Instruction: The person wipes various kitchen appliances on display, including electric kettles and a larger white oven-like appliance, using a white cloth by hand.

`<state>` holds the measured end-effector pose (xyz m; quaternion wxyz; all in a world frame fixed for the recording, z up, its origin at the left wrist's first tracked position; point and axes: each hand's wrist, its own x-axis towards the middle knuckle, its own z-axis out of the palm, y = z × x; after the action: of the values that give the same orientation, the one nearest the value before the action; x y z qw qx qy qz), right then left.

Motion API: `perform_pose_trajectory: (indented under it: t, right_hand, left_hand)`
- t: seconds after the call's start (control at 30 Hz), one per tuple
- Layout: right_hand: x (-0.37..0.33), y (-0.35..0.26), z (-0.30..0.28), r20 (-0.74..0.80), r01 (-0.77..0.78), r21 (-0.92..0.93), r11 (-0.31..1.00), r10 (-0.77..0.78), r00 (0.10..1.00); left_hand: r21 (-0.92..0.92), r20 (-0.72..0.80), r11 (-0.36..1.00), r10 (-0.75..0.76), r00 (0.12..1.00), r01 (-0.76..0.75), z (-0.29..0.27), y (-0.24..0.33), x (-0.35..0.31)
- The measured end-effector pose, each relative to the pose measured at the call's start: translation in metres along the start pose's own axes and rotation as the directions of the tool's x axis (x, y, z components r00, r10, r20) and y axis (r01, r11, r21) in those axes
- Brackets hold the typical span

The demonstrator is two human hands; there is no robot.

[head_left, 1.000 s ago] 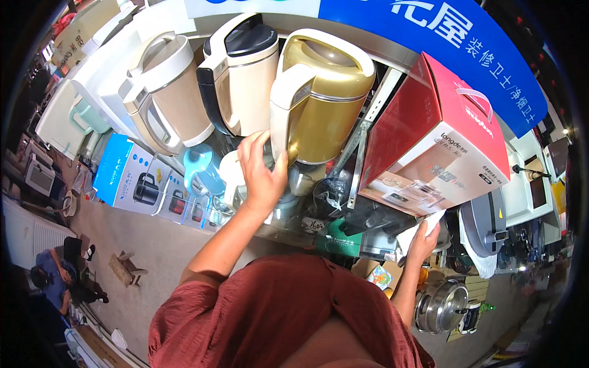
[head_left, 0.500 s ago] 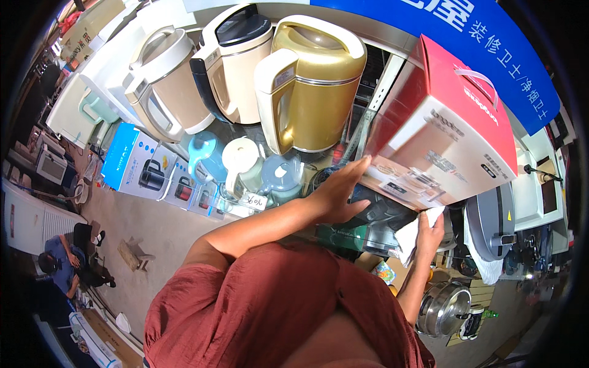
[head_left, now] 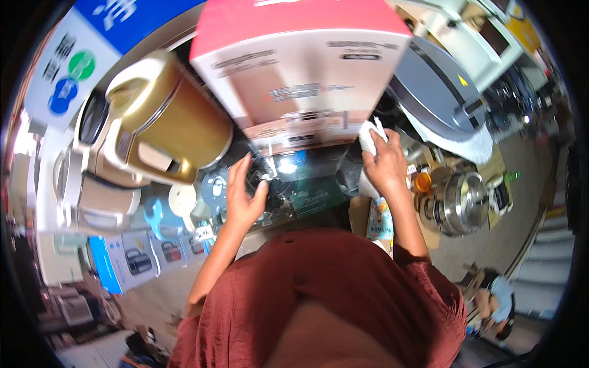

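My left hand (head_left: 244, 195) reaches forward with fingers spread and rests at the left end of a dark glossy appliance (head_left: 307, 178) on the display shelf. My right hand (head_left: 385, 164) is closed around a crumpled white cloth (head_left: 370, 136) and presses it against the right end of the same dark appliance. Directly above both hands sits a large pink and white carton (head_left: 300, 67). A gold kettle-shaped appliance (head_left: 169, 126) with a cream handle stands to the left of my left hand.
Cream jug appliances (head_left: 92, 196) line the left side, with blue product boxes (head_left: 132, 260) below. A grey domed lid (head_left: 438, 92) and a steel pot (head_left: 457, 202) lie at the right. A person (head_left: 497, 294) crouches on the floor at lower right.
The view swung left to right along the shelf. My left hand left the gold appliance and came to the dark appliance under the pink carton. My right hand rose with the cloth to that appliance.
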<state>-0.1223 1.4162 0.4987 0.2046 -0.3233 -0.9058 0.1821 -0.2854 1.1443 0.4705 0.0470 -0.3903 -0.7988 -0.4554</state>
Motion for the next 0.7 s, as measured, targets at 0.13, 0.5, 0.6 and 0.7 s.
perform_pose_trajectory:
  t: [0.13, 0.5, 0.6, 0.7]
  right_hand:
    - [-0.006, 0.007, -0.007, 0.126, -0.092, 0.003, 0.996, 0.091, 0.988]
    - [0.027, 0.027, 0.034, -0.254, 0.342, 0.036, 0.939, -0.322, 0.912]
    - [0.054, 0.028, 0.05, -0.299, 0.391, -0.047, 0.919, -0.387, 0.872]
    - [0.062, 0.029, 0.047, -0.291, 0.416, -0.082, 0.905, -0.421, 0.859]
  left_hand:
    - [0.074, 0.006, 0.997, 0.03, 1.0, -0.03, -0.006, -0.005, -0.011]
    - [0.28, 0.104, 0.956, 0.061, 0.993, -0.088, -0.004, 0.0, -0.007]
    - [0.312, 0.096, 0.945, 0.072, 0.993, -0.099, -0.001, -0.002, -0.009]
    - [0.345, 0.108, 0.932, 0.076, 0.991, -0.11, 0.001, 0.002, -0.006]
